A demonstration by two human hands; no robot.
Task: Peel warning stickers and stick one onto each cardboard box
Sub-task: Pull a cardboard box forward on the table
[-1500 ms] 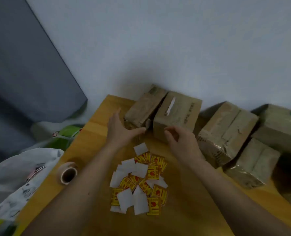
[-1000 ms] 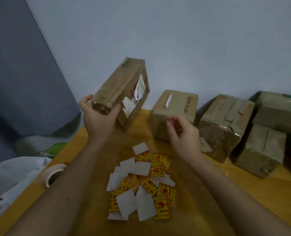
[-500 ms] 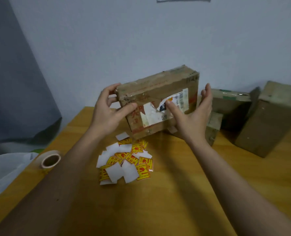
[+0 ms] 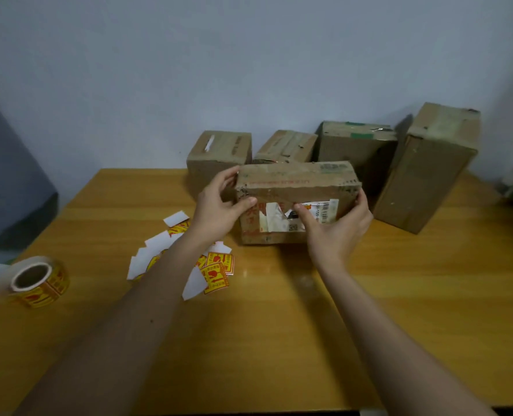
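Cardboard box looks light and stiff; left hand grips its nine o'clock end, right hand its three o'clock end.

Both hands up front, gripping the cardboard box from either end.

Left hand: on the box's left end, thumb hooked over the near top corner, fingers curled round the far side; bare forearm runs in from lower left. Right hand: on the right end, thumb laid across the near face over the torn label, fingers wrapped round the right edge; bare forearm comes in from lower right. Wrists roughly straight, both arms extended, palms facing each other.
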